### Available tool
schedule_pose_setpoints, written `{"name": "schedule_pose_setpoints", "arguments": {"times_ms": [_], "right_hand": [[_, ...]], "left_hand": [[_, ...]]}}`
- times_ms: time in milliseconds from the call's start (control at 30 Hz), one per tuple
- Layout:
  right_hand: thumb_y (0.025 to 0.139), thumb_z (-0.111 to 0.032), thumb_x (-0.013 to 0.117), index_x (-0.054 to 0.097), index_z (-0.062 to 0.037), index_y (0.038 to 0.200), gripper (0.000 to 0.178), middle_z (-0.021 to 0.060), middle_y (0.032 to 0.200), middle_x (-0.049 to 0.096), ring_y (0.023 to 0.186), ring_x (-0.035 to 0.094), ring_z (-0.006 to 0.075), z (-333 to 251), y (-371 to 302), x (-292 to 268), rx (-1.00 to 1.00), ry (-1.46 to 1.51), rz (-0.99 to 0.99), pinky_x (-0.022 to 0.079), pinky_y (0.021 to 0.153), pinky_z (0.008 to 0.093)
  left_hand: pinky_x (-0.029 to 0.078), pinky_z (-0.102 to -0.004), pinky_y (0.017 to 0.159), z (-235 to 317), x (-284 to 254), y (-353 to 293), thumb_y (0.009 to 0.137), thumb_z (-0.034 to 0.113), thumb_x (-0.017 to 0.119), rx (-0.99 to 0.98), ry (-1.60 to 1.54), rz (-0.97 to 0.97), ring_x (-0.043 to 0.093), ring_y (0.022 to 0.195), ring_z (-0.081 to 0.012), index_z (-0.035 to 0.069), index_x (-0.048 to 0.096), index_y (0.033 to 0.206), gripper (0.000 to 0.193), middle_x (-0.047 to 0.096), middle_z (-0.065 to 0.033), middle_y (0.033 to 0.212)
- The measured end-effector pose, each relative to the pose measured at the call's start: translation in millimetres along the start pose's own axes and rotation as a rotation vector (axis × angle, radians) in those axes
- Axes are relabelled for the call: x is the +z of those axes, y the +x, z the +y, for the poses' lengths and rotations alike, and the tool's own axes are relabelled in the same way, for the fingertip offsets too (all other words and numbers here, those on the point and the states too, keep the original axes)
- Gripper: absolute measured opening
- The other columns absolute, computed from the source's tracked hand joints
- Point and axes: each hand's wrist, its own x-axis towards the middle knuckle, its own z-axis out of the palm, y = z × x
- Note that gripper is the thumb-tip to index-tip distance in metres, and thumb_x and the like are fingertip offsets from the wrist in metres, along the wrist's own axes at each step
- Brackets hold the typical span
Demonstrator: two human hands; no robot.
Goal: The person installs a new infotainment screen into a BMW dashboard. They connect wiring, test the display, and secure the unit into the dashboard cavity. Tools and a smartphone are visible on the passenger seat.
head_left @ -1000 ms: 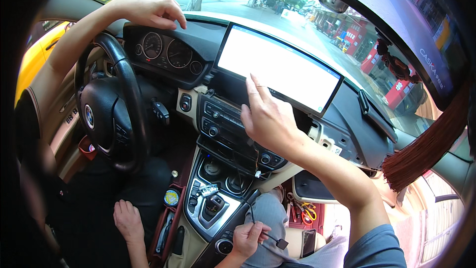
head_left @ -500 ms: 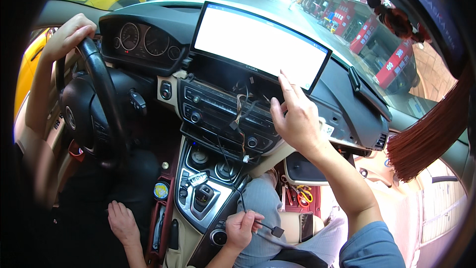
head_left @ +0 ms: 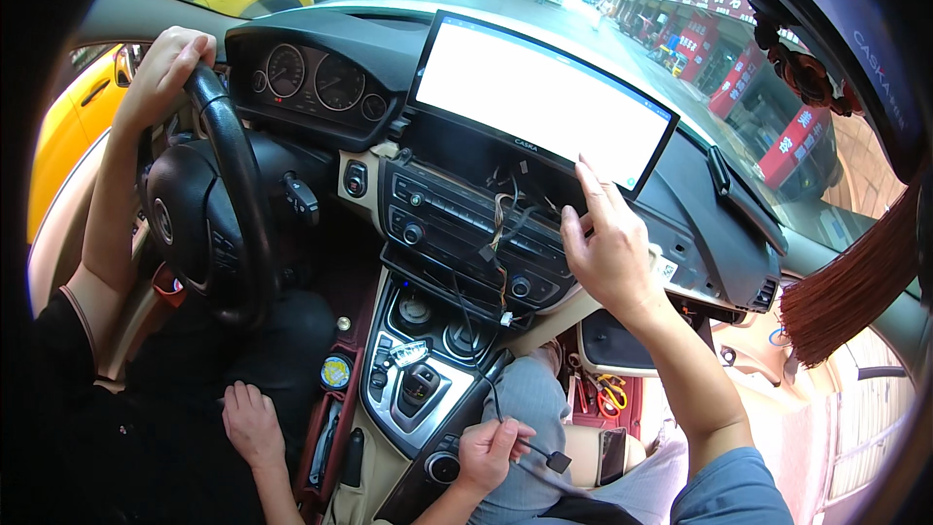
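Observation:
My right hand reaches up to the lower edge of a wide screen on the dashboard. Its index finger is stretched at the glass, the other fingers are loosely bent, and it holds nothing. Whether the fingertip touches the screen, I cannot tell. Low in the view, my left hand is closed around a thin black cable. A dark square plug sticks out beyond its fingers. Under the screen, loose wires hang from an opening over the radio panel, with a small white connector at their lower end.
At the left a person in dark clothes has one hand on the steering wheel and the other on the lap. A gear lever stands in the console. Tools with yellow-red handles lie in the right footwell.
The whole view has shifted slightly, so everything sits further right in the picture. My right hand stays at the screen's lower edge, and my left hand still holds the cable. The screen stays white.

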Motion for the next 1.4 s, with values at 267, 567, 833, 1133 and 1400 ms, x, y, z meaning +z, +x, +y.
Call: {"name": "schedule_pose_setpoints", "arguments": {"times_ms": [267, 567, 833, 1133, 1400], "right_hand": [[0.091, -0.011, 0.066, 0.055, 0.0108, 0.136, 0.051, 0.0283, 0.141, 0.058, 0.085, 0.075, 0.0371, -22, 10, 14, -0.131, 0.041, 0.024, 0.062, 0.072, 0.0393], [0.089, 0.004, 0.065, 0.062, 0.0014, 0.134, 0.045, 0.0166, 0.104, 0.070, 0.082, 0.067, 0.0234, 5, -6, 7, -0.150, 0.063, 0.212, 0.056, 0.065, 0.0309], [0.100, -0.011, 0.062, 0.059, 0.0037, 0.138, 0.041, 0.0094, 0.131, 0.065, 0.110, 0.061, 0.0154, 78, 21, -18, 0.415, 0.403, 0.646, 0.048, 0.096, 0.0304], [0.103, -0.022, 0.058, 0.068, -0.0028, 0.110, 0.023, -0.0014, 0.095, 0.066, 0.084, 0.056, 0.0075, 124, 46, -1, 0.439, 0.947, 0.348, 0.044, 0.079, 0.0243], [0.101, -0.022, 0.060, 0.070, -0.0061, 0.096, 0.020, -0.0070, 0.083, 0.057, 0.074, 0.044, 0.0043, 116, 46, 4, 0.397, 0.852, 0.454, 0.033, 0.068, 0.0235]], "left_hand": [[0.049, -0.0211, 0.056, 0, 0, 0, 0.110, 0.027, 0.053, -0.017, 0.033, 0.004, 0.067, 0.063, -0.0082, -0.003, 0.076, 0.092, 0.042, 0.073, -0.0043, 0.079], [0.049, -0.0214, 0.054, 0, 2, 1, 0.109, 0.031, 0.053, -0.019, 0.004, 0.020, 0.066, 0.060, -0.0095, -0.003, 0.075, 0.088, 0.046, 0.071, -0.0050, 0.075], [0.049, -0.0210, 0.055, -1, 0, 0, 0.109, 0.028, 0.054, 0.004, -0.006, 0.009, 0.066, 0.061, -0.0089, -0.004, 0.075, 0.090, 0.043, 0.072, -0.0047, 0.077], [0.049, -0.0208, 0.057, -5, 0, -1, 0.110, 0.027, 0.053, -0.028, -0.021, -0.003, 0.066, 0.064, -0.0074, -0.002, 0.076, 0.094, 0.040, 0.073, -0.0026, 0.081], [0.049, -0.0207, 0.056, -1, 1, -2, 0.110, 0.029, 0.052, -0.026, -0.005, 0.006, 0.067, 0.064, -0.0077, -0.001, 0.076, 0.093, 0.042, 0.073, -0.0029, 0.080]]}}
